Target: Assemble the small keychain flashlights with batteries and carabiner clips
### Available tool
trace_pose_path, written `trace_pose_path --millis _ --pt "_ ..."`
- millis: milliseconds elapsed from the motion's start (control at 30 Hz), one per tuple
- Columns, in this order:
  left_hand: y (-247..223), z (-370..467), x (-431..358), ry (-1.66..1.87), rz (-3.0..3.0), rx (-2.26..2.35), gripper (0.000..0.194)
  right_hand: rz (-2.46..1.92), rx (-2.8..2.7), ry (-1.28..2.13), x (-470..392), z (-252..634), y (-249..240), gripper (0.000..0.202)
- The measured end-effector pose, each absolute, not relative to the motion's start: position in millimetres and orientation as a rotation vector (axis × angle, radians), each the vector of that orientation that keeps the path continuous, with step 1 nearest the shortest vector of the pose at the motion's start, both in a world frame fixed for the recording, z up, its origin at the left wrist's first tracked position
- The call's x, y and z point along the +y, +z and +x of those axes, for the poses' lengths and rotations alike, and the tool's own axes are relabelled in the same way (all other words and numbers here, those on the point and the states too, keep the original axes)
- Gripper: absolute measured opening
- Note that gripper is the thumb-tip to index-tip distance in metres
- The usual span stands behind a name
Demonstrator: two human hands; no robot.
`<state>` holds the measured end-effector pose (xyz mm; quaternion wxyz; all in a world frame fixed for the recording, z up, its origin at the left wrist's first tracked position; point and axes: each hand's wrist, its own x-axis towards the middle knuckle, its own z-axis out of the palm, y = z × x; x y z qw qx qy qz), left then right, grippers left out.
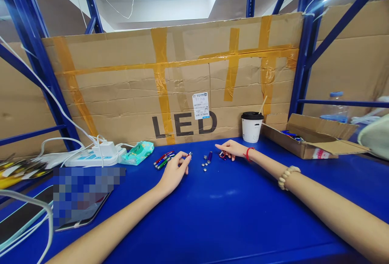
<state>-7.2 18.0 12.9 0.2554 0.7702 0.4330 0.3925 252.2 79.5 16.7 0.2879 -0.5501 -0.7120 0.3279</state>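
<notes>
My left hand (175, 171) is closed in a pinch, thumb and fingertips together on a small silver piece (190, 153) too small to make out. Just left of it lie several slim metallic tubes (164, 160) in red, blue and green. My right hand (232, 149) points left with its index finger stretched out and the other fingers loosely bent. Small dark red and silver parts (223, 155) lie under its fingers, partly hidden. Between my hands, several small silver discs (204, 170) like button cells are scattered beside a short blue-purple tube (209, 157).
A lidded paper cup (251, 128) with a stick stands behind my right hand. An open cardboard box (313, 142) is at the right. On the left are a teal packet (138, 153), a white power strip (88, 157), cables and a tablet (88, 203). Cardboard (121, 93) walls the back.
</notes>
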Motion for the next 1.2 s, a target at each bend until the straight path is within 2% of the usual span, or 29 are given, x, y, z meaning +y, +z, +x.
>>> trace_pose_path --millis 167,1200 --pt "12.2 -6.6 18.5 1.101 2.136 1.179 0.027 -1.49 -1.885 0.885 80.4 251.7 16.8 0.056" --pt "17.0 -5.5 14.3 1.089 2.134 1.235 0.029 -1.591 -1.844 0.719 80.6 246.3 14.8 0.042"
